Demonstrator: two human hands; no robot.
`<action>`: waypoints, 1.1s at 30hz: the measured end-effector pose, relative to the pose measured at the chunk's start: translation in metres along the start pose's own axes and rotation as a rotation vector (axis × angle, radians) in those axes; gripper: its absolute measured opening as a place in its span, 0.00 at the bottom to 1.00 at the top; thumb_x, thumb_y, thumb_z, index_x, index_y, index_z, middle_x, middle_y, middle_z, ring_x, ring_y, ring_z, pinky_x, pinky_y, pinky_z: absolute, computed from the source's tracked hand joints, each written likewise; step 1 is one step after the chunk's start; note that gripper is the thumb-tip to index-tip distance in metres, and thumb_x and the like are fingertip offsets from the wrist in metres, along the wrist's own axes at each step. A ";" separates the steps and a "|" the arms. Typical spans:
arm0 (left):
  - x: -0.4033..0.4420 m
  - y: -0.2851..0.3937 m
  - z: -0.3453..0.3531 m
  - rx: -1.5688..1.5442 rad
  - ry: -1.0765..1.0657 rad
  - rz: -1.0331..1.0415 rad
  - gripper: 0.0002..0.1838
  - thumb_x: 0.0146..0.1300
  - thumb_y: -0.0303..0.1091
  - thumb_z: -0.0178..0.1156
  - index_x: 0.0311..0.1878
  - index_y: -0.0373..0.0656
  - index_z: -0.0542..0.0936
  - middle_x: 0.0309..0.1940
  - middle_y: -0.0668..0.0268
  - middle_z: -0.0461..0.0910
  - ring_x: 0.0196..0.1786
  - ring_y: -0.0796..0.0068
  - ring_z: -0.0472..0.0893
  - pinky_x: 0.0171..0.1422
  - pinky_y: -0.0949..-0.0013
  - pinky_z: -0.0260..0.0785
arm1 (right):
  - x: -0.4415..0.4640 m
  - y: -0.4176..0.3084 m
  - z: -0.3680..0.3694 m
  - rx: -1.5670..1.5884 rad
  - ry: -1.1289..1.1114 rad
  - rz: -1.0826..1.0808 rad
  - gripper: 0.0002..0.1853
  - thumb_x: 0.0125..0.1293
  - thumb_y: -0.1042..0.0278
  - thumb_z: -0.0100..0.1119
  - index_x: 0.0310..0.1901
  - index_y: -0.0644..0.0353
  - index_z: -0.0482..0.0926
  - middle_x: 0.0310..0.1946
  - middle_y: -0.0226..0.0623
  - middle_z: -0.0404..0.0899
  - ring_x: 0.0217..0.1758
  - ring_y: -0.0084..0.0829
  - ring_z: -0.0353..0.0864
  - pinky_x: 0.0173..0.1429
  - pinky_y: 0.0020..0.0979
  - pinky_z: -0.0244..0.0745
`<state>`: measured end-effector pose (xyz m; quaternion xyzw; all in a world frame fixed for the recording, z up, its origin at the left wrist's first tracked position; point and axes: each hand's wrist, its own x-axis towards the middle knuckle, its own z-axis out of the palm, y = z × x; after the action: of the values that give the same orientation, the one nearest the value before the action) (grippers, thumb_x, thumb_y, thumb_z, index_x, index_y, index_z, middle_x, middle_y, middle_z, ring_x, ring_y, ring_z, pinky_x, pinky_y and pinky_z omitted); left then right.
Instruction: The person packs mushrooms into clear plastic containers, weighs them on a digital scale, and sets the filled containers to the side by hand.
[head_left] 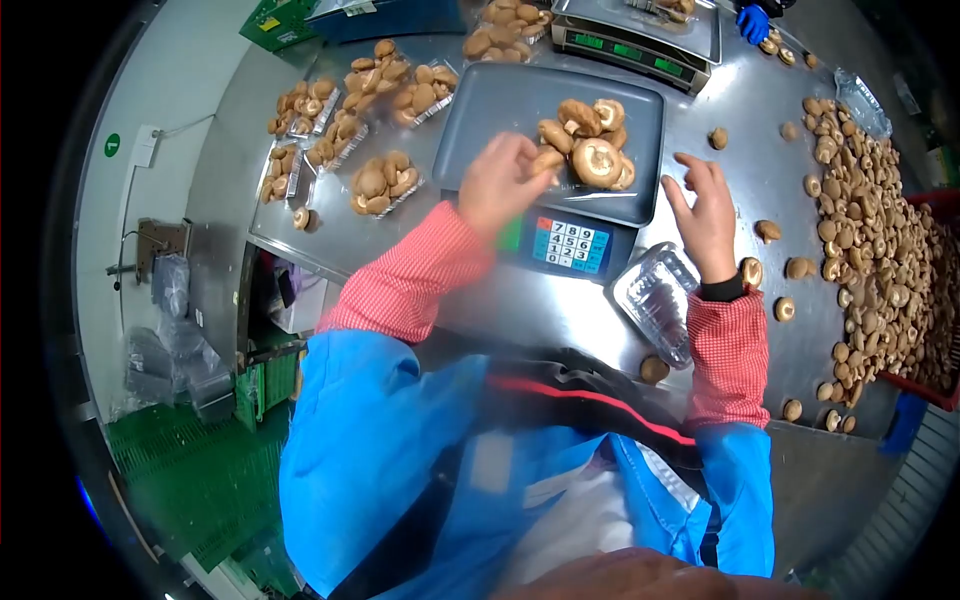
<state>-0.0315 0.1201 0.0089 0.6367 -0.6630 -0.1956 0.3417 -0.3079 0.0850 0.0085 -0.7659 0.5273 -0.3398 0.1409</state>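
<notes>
Pinching a mushroom (546,161) between fingers of left hand (492,188) over gray tray (480,110); holding right hand (707,222) with spread fingers beside tray, near plastic box (655,300).

This is looking like a produce packing room. A heap of loose mushrooms (880,260) is spreading over a broad metal table (540,312), while filled packs (385,183) are crowding its other side. A keypad scale (590,243) is bearing a cluster of mushrooms (597,160), and a second scale (640,55) is glowing with green displays beyond it. A clear plastic tray (655,295) is lying beside the keypad. Checked sleeves (410,280) are covering the person's forearms, and another person's blue-gloved hand (753,23) is showing at the far edge.
</notes>
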 end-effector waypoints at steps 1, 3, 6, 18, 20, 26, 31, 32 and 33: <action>-0.001 -0.006 -0.003 0.067 0.106 0.112 0.17 0.51 0.33 0.73 0.38 0.38 0.75 0.34 0.61 0.73 0.34 0.65 0.78 0.37 0.67 0.72 | 0.008 -0.006 0.004 0.025 -0.007 -0.018 0.17 0.60 0.65 0.66 0.50 0.58 0.79 0.38 0.41 0.76 0.41 0.41 0.78 0.44 0.36 0.75; 0.001 -0.019 -0.007 0.229 0.239 0.340 0.21 0.49 0.32 0.74 0.40 0.38 0.73 0.37 0.60 0.70 0.36 0.61 0.77 0.37 0.65 0.71 | 0.025 -0.015 0.017 0.012 0.014 -0.109 0.16 0.60 0.66 0.65 0.50 0.57 0.79 0.39 0.42 0.76 0.43 0.45 0.78 0.46 0.39 0.74; -0.008 -0.020 0.003 0.260 0.144 0.372 0.21 0.48 0.34 0.74 0.39 0.38 0.73 0.36 0.59 0.70 0.38 0.58 0.76 0.40 0.63 0.71 | 0.052 -0.035 0.033 -0.001 0.022 -0.212 0.17 0.59 0.66 0.64 0.50 0.57 0.78 0.40 0.43 0.77 0.44 0.47 0.78 0.47 0.42 0.74; 0.001 -0.018 0.006 0.167 0.167 0.341 0.21 0.47 0.34 0.74 0.43 0.40 0.76 0.41 0.60 0.72 0.45 0.58 0.75 0.50 0.63 0.70 | 0.077 -0.043 0.072 0.070 0.062 -0.113 0.13 0.60 0.63 0.62 0.44 0.59 0.81 0.38 0.42 0.76 0.41 0.45 0.80 0.44 0.41 0.76; 0.000 -0.025 0.009 0.136 0.206 0.173 0.20 0.49 0.33 0.72 0.45 0.41 0.77 0.42 0.62 0.73 0.46 0.61 0.76 0.51 0.64 0.70 | 0.076 -0.045 0.055 0.196 0.071 -0.021 0.14 0.61 0.65 0.62 0.48 0.58 0.81 0.38 0.41 0.76 0.39 0.43 0.80 0.43 0.38 0.77; 0.011 -0.062 0.032 -0.255 0.378 -0.195 0.15 0.58 0.33 0.67 0.45 0.40 0.77 0.45 0.60 0.73 0.48 0.62 0.76 0.56 0.62 0.69 | 0.056 -0.064 0.050 0.137 0.048 -0.434 0.21 0.50 0.78 0.62 0.49 0.59 0.77 0.41 0.40 0.73 0.43 0.44 0.78 0.44 0.38 0.77; 0.026 -0.094 0.043 -0.519 0.328 -0.325 0.12 0.64 0.33 0.63 0.48 0.40 0.77 0.46 0.60 0.73 0.51 0.66 0.76 0.57 0.64 0.70 | 0.036 -0.078 0.072 -0.048 -0.121 -0.545 0.20 0.51 0.71 0.68 0.47 0.56 0.78 0.41 0.37 0.75 0.46 0.40 0.76 0.48 0.38 0.76; 0.027 -0.102 0.046 -0.559 0.316 -0.340 0.13 0.64 0.33 0.62 0.49 0.40 0.77 0.47 0.59 0.74 0.53 0.65 0.76 0.58 0.64 0.70 | 0.036 -0.084 0.065 -0.021 -0.134 -0.551 0.19 0.51 0.70 0.68 0.47 0.56 0.78 0.41 0.36 0.75 0.47 0.40 0.76 0.49 0.38 0.75; 0.025 -0.090 0.039 -0.483 0.336 -0.235 0.14 0.64 0.34 0.61 0.51 0.41 0.77 0.49 0.59 0.74 0.55 0.64 0.75 0.60 0.63 0.68 | 0.037 -0.083 0.061 -0.031 -0.127 -0.551 0.18 0.51 0.68 0.69 0.45 0.55 0.78 0.42 0.36 0.74 0.46 0.40 0.76 0.49 0.40 0.73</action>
<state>0.0059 0.0786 -0.0756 0.6328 -0.4537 -0.2775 0.5628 -0.2003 0.0766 0.0251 -0.9022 0.2944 -0.3085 0.0642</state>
